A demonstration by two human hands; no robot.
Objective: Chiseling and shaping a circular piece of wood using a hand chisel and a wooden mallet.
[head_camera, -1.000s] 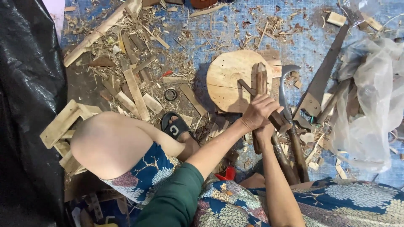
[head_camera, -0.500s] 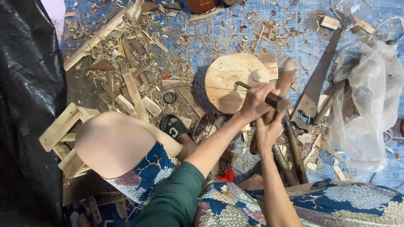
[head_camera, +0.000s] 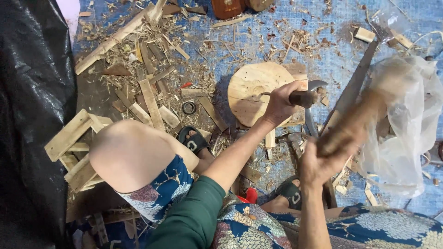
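On the blue tarp [head_camera: 286, 41] that covers the floor, a person sits with knees up among wood scraps. Their left hand [head_camera: 279, 103] is wrapped tight around the dark handle of a curved knife [head_camera: 306, 97], fingers closed fully on it. That hand sits over the right edge of a round wooden disc [head_camera: 251, 90], which lies flat on the tarp, and the knife's bent blade pokes out past the disc's rim on the far side of the fist. Their right hand [head_camera: 315, 163] is closed around the lower end of a wooden club [head_camera: 350, 122], which is raised off the floor, tilted up and to the right, and blurred. It hangs just right of the knife without touching it.

Behind the club, a long saw [head_camera: 355, 80] lies on a slant across the tarp. To the right of that is a crumpled clear plastic bag [head_camera: 406, 120]. Left of the disc there is a thick scatter of wood offcuts [head_camera: 150, 94] and shavings, with a small black ring [head_camera: 188, 107] lying among them. Each foot wears a black sandal [head_camera: 193, 139]. By the raised left knee stands a small wooden frame [head_camera: 74, 150], hard up against black plastic sheeting [head_camera: 32, 106] on the left.
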